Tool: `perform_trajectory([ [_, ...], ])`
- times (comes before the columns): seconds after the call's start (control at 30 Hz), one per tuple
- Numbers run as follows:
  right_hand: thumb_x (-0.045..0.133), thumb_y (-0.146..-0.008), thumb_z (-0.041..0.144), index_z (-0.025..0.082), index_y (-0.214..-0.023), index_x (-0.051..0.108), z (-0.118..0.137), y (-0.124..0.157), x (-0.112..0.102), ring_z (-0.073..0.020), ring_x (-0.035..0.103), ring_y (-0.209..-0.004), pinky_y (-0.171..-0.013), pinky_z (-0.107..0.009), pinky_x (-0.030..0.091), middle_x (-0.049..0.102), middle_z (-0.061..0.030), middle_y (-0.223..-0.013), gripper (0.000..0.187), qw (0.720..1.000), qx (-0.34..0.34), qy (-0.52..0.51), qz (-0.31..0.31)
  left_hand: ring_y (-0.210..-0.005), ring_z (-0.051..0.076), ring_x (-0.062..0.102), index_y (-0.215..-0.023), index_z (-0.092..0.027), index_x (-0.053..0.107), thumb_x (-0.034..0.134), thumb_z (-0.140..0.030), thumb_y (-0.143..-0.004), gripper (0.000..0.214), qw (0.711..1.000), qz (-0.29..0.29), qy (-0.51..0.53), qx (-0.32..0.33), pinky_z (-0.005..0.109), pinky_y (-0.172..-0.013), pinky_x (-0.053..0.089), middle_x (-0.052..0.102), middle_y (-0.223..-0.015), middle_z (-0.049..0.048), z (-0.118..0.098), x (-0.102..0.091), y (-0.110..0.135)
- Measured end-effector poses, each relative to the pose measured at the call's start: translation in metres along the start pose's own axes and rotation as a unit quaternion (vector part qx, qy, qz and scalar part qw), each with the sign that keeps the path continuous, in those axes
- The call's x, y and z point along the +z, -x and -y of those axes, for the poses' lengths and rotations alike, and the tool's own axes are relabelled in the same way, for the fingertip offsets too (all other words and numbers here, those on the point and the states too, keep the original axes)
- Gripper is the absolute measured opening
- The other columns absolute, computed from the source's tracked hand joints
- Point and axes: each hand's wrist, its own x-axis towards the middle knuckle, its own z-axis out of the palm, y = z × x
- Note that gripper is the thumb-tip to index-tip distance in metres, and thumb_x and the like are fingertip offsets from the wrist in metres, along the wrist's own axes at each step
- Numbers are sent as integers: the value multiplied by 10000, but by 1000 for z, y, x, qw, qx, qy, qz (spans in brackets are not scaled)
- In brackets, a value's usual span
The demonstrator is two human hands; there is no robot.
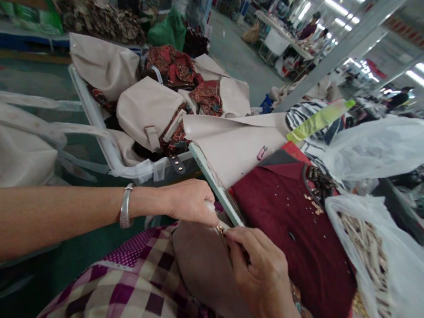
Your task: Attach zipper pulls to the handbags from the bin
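Fingers [243, 236] of left hand [191, 200] and right hand [260, 266] curl inward, pinching the beige bag [206, 266] along its edge.

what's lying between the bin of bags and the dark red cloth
In the head view, a pale sheet and the light green table edge lie between the bin and the dark red cloth.

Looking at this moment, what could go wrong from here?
The gold-coloured fitting between the left hand and right hand is small, so it might slip from the fingertips.

The beige piece lies against the checked garment and could slide during a pull.

Loose metal bits lie on the burgundy cloth; bumping it may scatter them.
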Motion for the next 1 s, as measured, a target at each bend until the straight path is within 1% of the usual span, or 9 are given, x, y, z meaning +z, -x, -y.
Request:
perform_trajectory([
  [0.2,627,-917,197,219,-1078,657,-11,30,-19,-181,692,-908,-782,-256,530,705,-36,-1025,165,991,132,-8,19,-507,110,449,-593,-161,600,618,-479,-700,336,1000,-5,16,13,224,-454,265,478,-522,-30,4,-9,6],
  [0.3,809,-771,246,207,-1318,579,-13,48,-18,-266,697,-967,-783,-323,526,682,-85,-1209,595,974,195,79,87,-499,116,454,-625,-166,617,610,-511,-749,367,1000,11,-19,21,238,-468,275,481,-521,-32,4,-7,5],
  [0.37,816,-785,235,216,-1178,662,-14,56,-13,-265,711,-861,-711,-312,484,731,-55,-1070,422,955,230,117,149,-547,143,503,-645,-166,612,616,-516,-791,379,993,-40,-97,53,262,-518,324,530,-562,-16,0,-1,5],
  [0.43,755,-867,240,206,-915,684,-16,61,-10,-227,692,-742,-644,-286,416,726,-19,-857,92,941,269,118,168,-727,206,595,-777,-162,663,603,-464,-865,321,958,-156,-194,144,317,-678,423,648,-741,29,-9,9,11],
  [0.5,724,-899,255,195,-767,614,-19,61,-13,-185,650,-678,-609,-269,358,683,-2,-756,182,940,299,96,133,-1012,254,607,-1033,-172,692,543,-339,-958,236,888,-261,-266,269,402,-940,416,705,-1043,61,-21,24,22],
  [0.57,727,-893,257,197,-727,564,-22,57,-22,-158,603,-645,-596,-265,323,653,11,-727,240,943,310,81,92,-1223,221,533,-1228,-204,647,452,-243,-1019,289,827,-301,-299,369,396,-1114,301,664,-1273,32,-35,44,33],
  [0.63,709,-896,228,199,-725,555,-24,49,-36,-151,569,-620,-591,-272,302,643,14,-718,232,946,304,91,72,-1326,175,471,-1315,-212,607,412,-233,-1044,334,799,-296,-318,417,331,-1149,266,604,-1396,5,-47,62,35],
  [0.83,669,-929,209,192,-806,640,-47,26,-67,-206,644,-701,-592,-291,312,706,-42,-798,128,939,292,174,43,-1365,274,468,-1401,-193,554,552,-374,-998,441,805,-259,-353,400,402,-1055,414,546,-1459,86,-67,85,-33],
  [1.0,663,-922,151,164,-978,700,-80,29,-57,-233,687,-856,-706,-282,440,711,-73,-921,69,941,300,157,20,-1312,295,529,-1405,-186,549,588,-285,-977,441,824,-193,-357,394,453,-1056,442,580,-1412,120,-63,96,-83],
])
